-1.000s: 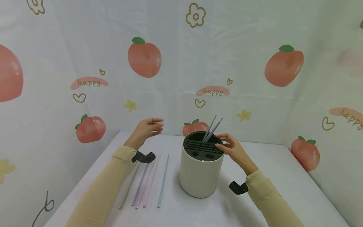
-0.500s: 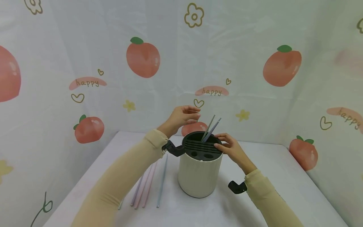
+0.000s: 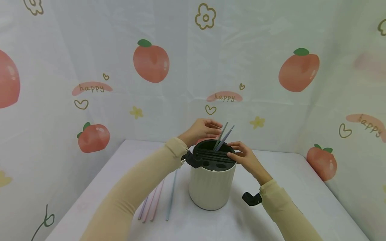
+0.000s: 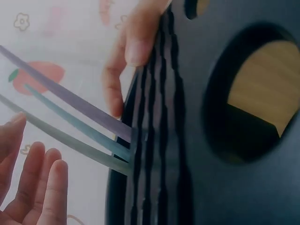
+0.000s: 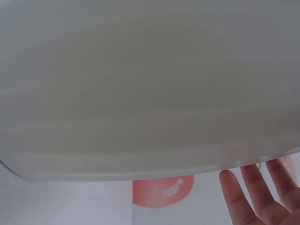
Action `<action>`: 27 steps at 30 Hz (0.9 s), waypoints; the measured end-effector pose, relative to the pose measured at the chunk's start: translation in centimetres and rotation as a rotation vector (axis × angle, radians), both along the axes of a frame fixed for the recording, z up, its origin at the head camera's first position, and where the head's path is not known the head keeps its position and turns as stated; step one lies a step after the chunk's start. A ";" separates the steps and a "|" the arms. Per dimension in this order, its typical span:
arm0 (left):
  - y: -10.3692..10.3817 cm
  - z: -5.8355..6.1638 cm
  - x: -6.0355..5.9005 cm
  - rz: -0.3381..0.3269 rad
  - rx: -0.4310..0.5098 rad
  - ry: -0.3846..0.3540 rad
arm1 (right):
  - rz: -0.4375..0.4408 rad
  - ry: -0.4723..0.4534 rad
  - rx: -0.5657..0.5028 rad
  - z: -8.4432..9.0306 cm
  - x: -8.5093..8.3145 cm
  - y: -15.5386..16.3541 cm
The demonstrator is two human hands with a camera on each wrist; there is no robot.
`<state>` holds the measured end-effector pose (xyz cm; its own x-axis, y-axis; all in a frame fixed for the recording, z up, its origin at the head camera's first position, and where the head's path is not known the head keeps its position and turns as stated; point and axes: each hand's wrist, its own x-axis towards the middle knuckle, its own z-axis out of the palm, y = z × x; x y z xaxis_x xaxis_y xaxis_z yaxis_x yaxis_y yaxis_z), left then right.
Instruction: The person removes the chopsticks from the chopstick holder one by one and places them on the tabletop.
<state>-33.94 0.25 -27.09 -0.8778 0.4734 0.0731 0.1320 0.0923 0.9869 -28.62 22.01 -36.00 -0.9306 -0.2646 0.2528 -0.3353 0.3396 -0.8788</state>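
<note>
A ribbed cream utensil holder (image 3: 211, 189) with a black slotted lid (image 3: 213, 164) stands upright on the table. Green (image 3: 221, 134), blue and purple (image 4: 65, 91) thin sticks, straw-like, lean out of its large rear opening. My left hand (image 3: 205, 130) is raised over the back left of the holder, fingers mostly extended, beside the green stick (image 4: 65, 140). One fingertip overlaps that stick in the left wrist view; whether it touches cannot be told. At the right rim my right hand (image 3: 245, 159) holds the holder, thumb on the lid and fingers (image 5: 236, 197) along the outer wall.
Left of the holder lie several pastel sticks: blue (image 3: 172, 197), pink (image 3: 157, 202) and purple (image 3: 143, 208), partly covered by my left sleeve (image 3: 141, 184). A fruit-printed white curtain (image 3: 181, 67) surrounds the white table (image 3: 259, 221).
My left hand has swung right from above the loose sticks to the holder's back left, then dropped slightly toward the standing sticks. The right hand and holder have stayed put.
</note>
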 end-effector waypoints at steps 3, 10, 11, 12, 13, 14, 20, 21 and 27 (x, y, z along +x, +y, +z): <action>0.2 -0.1 0.1 -0.022 -0.027 0.014 | 0.007 0.002 0.002 -0.1 0.0 0.0; 0.5 -0.1 0.3 -0.035 -0.078 0.018 | 0.009 0.006 -0.008 -0.1 0.0 0.0; 0.5 -0.1 0.3 -0.033 -0.081 0.016 | 0.009 0.007 -0.007 -0.1 0.0 0.0; 0.5 -0.1 0.3 -0.032 -0.082 0.016 | 0.009 0.007 -0.006 -0.1 0.0 0.0; 0.5 -0.1 0.3 -0.030 -0.083 0.017 | 0.009 0.008 -0.005 -0.1 0.0 0.0; 0.5 -0.1 0.3 -0.027 -0.081 0.018 | 0.010 0.009 -0.004 -0.1 0.0 0.0; -0.1 0.4 0.1 0.007 -0.002 0.032 | 0.011 -0.001 0.000 -0.1 0.0 0.0; -0.3 0.7 0.1 0.016 0.020 0.038 | 0.010 -0.002 0.001 -0.1 0.0 0.0; -2.4 4.1 0.0 0.047 0.247 0.079 | 0.009 0.014 0.002 -0.1 0.0 0.1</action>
<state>-33.91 -2.15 -22.98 -0.8855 0.3913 0.2506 0.2107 -0.1424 0.9671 -28.66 22.08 -36.10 -0.9246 -0.2739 0.2649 -0.3504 0.3384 -0.8733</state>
